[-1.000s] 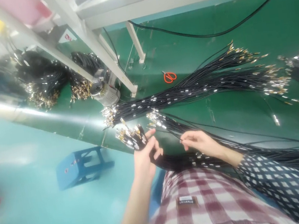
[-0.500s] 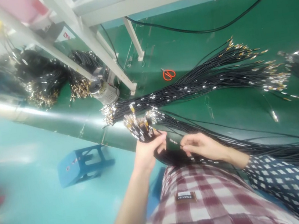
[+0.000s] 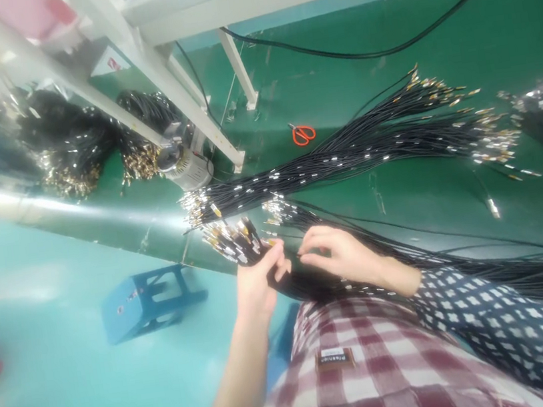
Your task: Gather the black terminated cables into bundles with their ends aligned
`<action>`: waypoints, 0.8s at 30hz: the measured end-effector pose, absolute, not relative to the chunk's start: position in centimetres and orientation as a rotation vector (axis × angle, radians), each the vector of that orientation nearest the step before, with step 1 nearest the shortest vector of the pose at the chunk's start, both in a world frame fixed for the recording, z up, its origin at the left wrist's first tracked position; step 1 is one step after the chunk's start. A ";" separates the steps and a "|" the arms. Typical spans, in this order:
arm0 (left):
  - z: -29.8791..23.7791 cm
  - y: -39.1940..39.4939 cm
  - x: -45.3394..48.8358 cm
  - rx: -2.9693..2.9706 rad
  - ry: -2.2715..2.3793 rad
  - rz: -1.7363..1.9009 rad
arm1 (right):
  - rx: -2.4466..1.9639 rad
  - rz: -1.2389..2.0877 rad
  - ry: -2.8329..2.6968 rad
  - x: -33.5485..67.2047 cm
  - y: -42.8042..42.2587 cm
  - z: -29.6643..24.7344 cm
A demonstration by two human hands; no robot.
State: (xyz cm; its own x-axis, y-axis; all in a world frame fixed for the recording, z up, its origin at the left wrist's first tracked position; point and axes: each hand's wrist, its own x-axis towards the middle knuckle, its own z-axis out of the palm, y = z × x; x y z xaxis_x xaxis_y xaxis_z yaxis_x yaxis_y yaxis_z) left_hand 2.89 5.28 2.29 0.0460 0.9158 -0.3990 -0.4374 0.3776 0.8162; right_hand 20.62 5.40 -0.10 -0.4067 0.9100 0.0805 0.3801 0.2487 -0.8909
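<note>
My left hand (image 3: 262, 279) is wrapped round a bundle of black cables (image 3: 237, 242), close below their silver and gold connector ends. The bundle's tail runs to the right, under my right hand and along the front of my checked apron. My right hand (image 3: 339, 256) is just right of the left one, thumb and forefinger nearly together at what looks like a thin dark cable; the fingertips are too small to make out clearly. Behind both hands lies a second bundle of black cables (image 3: 324, 216), its silver ends near my left fingers.
A long cable bundle (image 3: 336, 162) lies across the green surface (image 3: 377, 91). Behind it are orange-handled scissors (image 3: 303, 134). A white metal frame (image 3: 186, 101) and a grey cylindrical device (image 3: 188, 164) stand at back left. A blue stool (image 3: 148, 300) is on the floor.
My right hand has moved left, towards my left hand. The bundle in my left hand has shifted slightly left, its connector ends fanning further left. A silver piece that showed between the hands is no longer visible.
</note>
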 end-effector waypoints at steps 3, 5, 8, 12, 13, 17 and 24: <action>2.2 5.1 2.8 0.586 1.037 1.122 | -1.100 1.141 -1.800 19.3 6.1 0.7; 2.2 5.0 2.8 0.593 1.001 1.134 | -1.063 1.131 -1.696 18.4 6.8 1.6; 2.2 4.8 2.8 0.603 0.980 1.132 | -1.037 1.115 -1.618 17.1 7.7 3.1; 2.5 4.9 3.1 0.624 0.997 1.075 | -1.056 1.109 -1.666 16.6 8.6 4.1; 2.5 5.0 3.2 0.625 0.995 1.069 | -1.056 1.130 -1.672 16.8 8.8 4.1; 2.5 5.1 3.3 0.632 1.021 1.047 | -1.082 1.316 -1.573 18.2 9.0 3.3; 1.8 5.0 2.8 0.448 1.091 1.134 | -1.191 1.429 -2.139 24.0 3.8 -2.1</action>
State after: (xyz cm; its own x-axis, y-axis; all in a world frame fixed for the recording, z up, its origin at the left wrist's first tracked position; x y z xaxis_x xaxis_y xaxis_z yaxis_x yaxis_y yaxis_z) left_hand 2.85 5.05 1.81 0.0144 0.8860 -0.4634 -0.4971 0.4085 0.7655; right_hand 24.03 3.76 -2.07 -0.6087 0.7713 -0.1858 0.4668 0.1589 -0.8700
